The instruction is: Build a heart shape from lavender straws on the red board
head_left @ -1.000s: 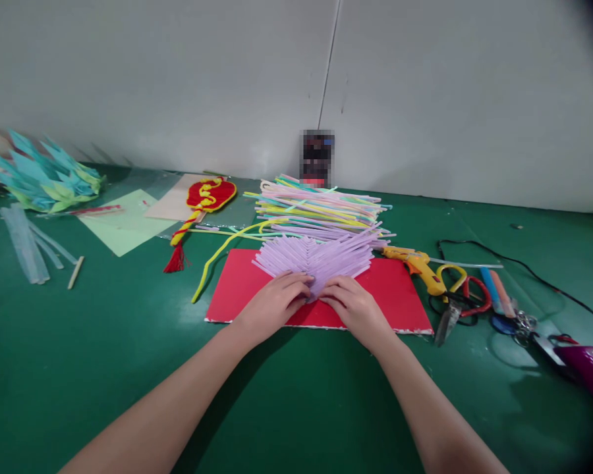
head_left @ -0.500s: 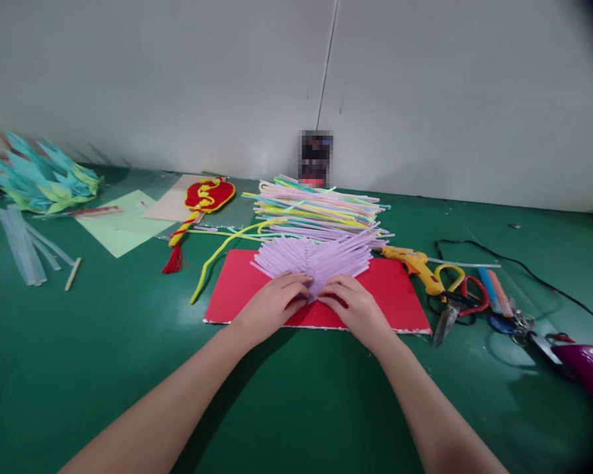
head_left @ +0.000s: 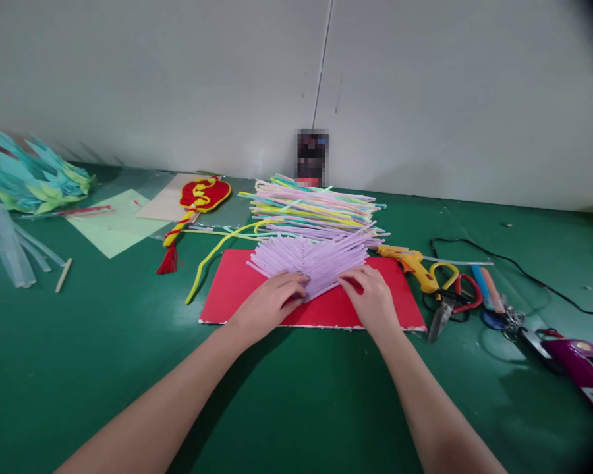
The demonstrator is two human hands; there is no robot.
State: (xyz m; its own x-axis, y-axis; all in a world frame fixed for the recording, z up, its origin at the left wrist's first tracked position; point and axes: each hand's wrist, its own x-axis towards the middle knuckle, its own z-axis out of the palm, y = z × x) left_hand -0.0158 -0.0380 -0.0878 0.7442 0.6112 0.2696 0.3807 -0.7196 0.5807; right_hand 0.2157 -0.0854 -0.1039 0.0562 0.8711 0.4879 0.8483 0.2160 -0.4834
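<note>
A fan-shaped piece of pale purple straws (head_left: pixel 312 258) lies on a red sheet (head_left: pixel 227 289) on the green table. My left hand (head_left: pixel 269 303) rests flat on the lower left edge of the purple straws, fingers stretched towards the middle. My right hand (head_left: pixel 370 297) lies on the lower right edge of the straws, fingers curled lightly against them. Neither hand lifts anything.
Behind the sheet is a pile of coloured straws (head_left: pixel 316 207) and a yellow pipe cleaner (head_left: pixel 212 257). To the right lie a yellow glue gun (head_left: pixel 412 263), scissors (head_left: pixel 449 299), pens and a purple tool (head_left: pixel 578 362). At left are a red knot ornament (head_left: pixel 200 197), clear glue sticks (head_left: pixel 10 247), paper sheets.
My right hand has slid from the bottom tip of the purple straws to their lower right edge. The left hand has stayed in place.
</note>
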